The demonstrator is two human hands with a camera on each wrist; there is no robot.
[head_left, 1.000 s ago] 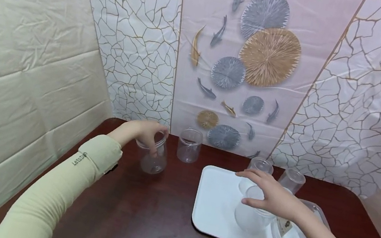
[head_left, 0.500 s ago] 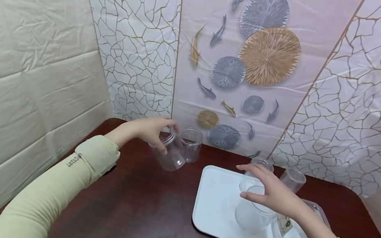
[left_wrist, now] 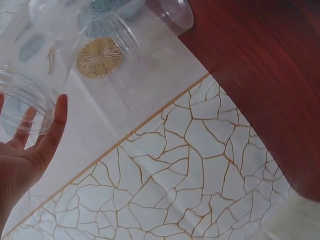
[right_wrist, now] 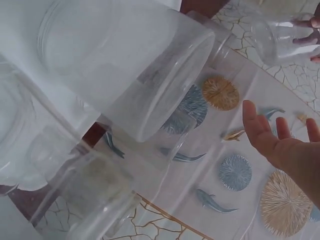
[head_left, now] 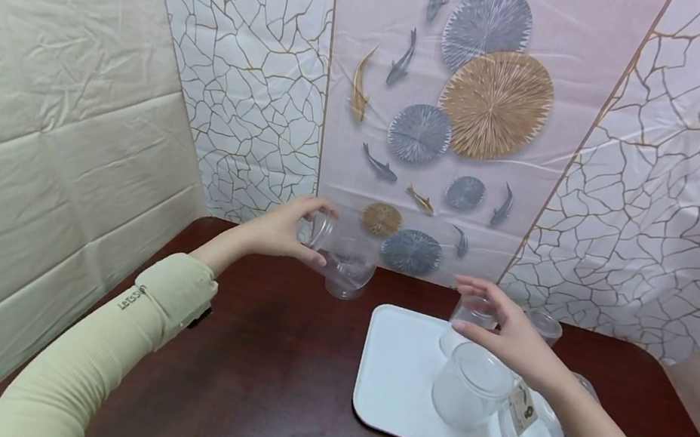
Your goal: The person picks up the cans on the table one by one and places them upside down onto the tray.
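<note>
"Jar (head_left: 345,247), clear, cylindrical, ridged at its mouth: where?"

"Tilted nearly sideways over the back edge of the dark red-brown counter (head_left: 269,381); the left hand (head_left: 283,228) curls thumb and fingers on its rim."

"Other clear jars?"

"Four: upright jar (head_left: 344,292) just behind, two on the flat white tray (head_left: 394,371), one partly hidden behind the right hand (head_left: 512,341)."

"That hand?"

"Wide, thumb parted from fingers, holding nothing."

"Room?"

"Broad bare counter between left sleeve (head_left: 104,340) and tray; printed wall covering (head_left: 360,151) close behind."
</note>
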